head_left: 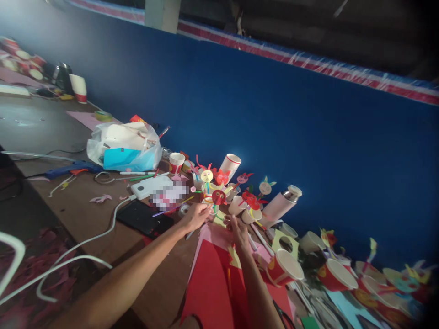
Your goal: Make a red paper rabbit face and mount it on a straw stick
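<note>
My left hand (199,215) is closed, thumb and fingers pinching the side of a small paper cup (215,209). A dark red paper face (218,197) on a green strip stands up from that cup. To its right, my right hand (237,227) hovers just above the pink and red paper, its fingers half curled and apart, with no held thing showing. Around the hands stand more white cups with paper faces, among them a pale yellow face (206,176), a red flower-like face (251,200) and a round cream face with ears (265,188).
Red paper (212,278) lies under my forearms. A dark phone (144,218), a white power bank (152,186) with a cable and a plastic bag (151,137) are on the left. A pink flask (279,205) leans near the blue wall; several red cups (286,267) stand right.
</note>
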Available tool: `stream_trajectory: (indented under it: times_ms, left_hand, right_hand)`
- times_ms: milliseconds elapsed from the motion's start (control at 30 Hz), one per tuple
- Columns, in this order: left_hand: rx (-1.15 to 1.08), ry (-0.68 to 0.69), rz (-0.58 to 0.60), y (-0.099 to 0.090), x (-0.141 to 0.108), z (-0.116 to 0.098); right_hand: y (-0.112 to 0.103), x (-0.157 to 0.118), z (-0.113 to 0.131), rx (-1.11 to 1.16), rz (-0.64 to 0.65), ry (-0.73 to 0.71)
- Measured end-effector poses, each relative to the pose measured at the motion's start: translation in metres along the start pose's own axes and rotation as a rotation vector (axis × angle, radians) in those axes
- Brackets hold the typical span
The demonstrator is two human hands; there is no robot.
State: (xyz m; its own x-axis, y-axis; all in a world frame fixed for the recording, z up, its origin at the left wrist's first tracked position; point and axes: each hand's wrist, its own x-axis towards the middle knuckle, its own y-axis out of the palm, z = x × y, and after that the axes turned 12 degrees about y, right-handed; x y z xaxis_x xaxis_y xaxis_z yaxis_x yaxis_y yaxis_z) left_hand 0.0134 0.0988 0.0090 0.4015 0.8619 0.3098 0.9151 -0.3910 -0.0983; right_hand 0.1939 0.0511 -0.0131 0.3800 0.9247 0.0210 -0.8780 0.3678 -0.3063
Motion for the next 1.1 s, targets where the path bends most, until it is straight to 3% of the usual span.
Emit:
stream_trajectory:
  times_ms: [600,933,1100]
  left_hand:
    - [-0.033,-0.009,-0.029,0.002,-0.001,0.000]
    - [-0.091,0.048,-0.039,0.002,-0.001,-0.002]
    - [-0.114,0.056,-0.037,0.000,-0.004,-0.012]
  right_hand:
    - [-0.024,-0.010,-0.022,0.030,0.023,0.088]
    - [-0.030,-0.031,-0.007,-0.049,0.013,0.051]
    - [-0.044,-0.050,-0.003,-0.158,0.029,0.034]
